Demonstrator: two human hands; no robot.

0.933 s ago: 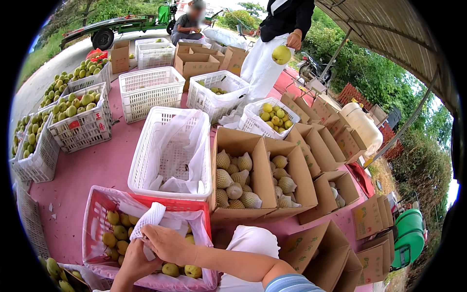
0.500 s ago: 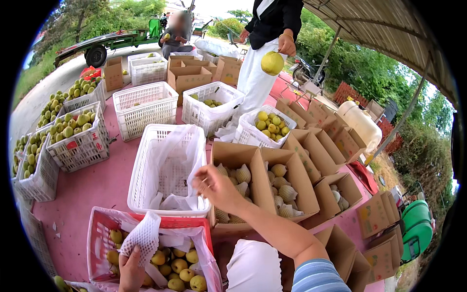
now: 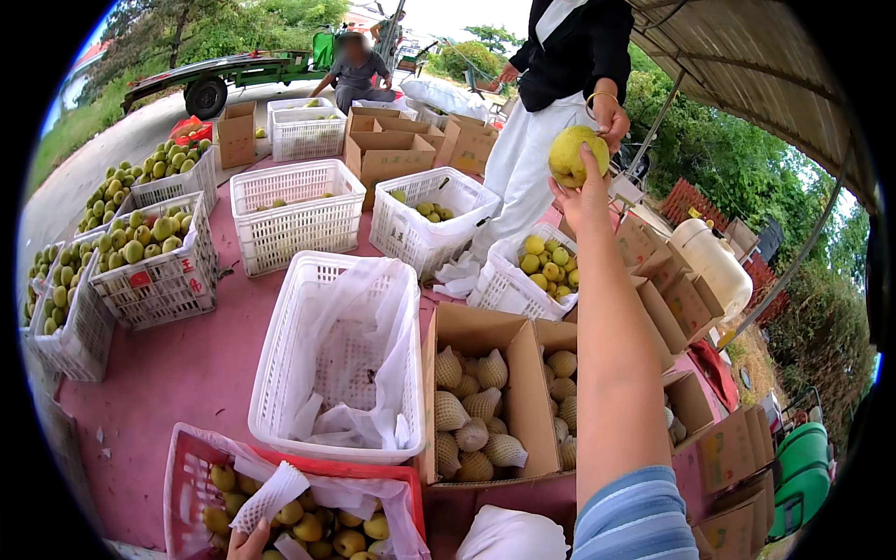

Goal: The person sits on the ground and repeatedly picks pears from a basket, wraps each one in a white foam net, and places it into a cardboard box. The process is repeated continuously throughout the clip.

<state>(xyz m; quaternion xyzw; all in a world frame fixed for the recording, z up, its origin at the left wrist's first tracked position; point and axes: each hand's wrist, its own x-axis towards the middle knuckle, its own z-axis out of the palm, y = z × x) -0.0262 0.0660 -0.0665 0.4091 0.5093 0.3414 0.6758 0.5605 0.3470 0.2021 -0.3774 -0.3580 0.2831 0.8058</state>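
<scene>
At the lower left, my left hand [image 3: 247, 541] grips a white foam net sleeve [image 3: 268, 497] over a red crate [image 3: 373, 474] of yellow-brown pears [image 3: 308, 525]. My right arm reaches far forward, and my right hand [image 3: 588, 191] has its fingers round a large yellow-green pear [image 3: 566, 159]. A standing person's hand [image 3: 609, 121] also touches this pear from the right side. Below my right forearm stand open cardboard boxes [image 3: 478, 327] with pears in foam nets [image 3: 481, 403]. My forearm hides part of the second box.
A white crate [image 3: 271, 373] with thin liner stands beyond the red one. More white crates [image 3: 299, 224] hold pears, and several [image 3: 154, 289] are heaped at left. Another person [image 3: 359, 75] sits farther back near a green trailer [image 3: 261, 70]. Cardboard boxes and green bins [image 3: 805, 476] stand at right.
My right hand has gone from above the white crate up and forward to the large pear. The standing person has brought that pear nearer. My left hand has sunk lower with the foam sleeve.
</scene>
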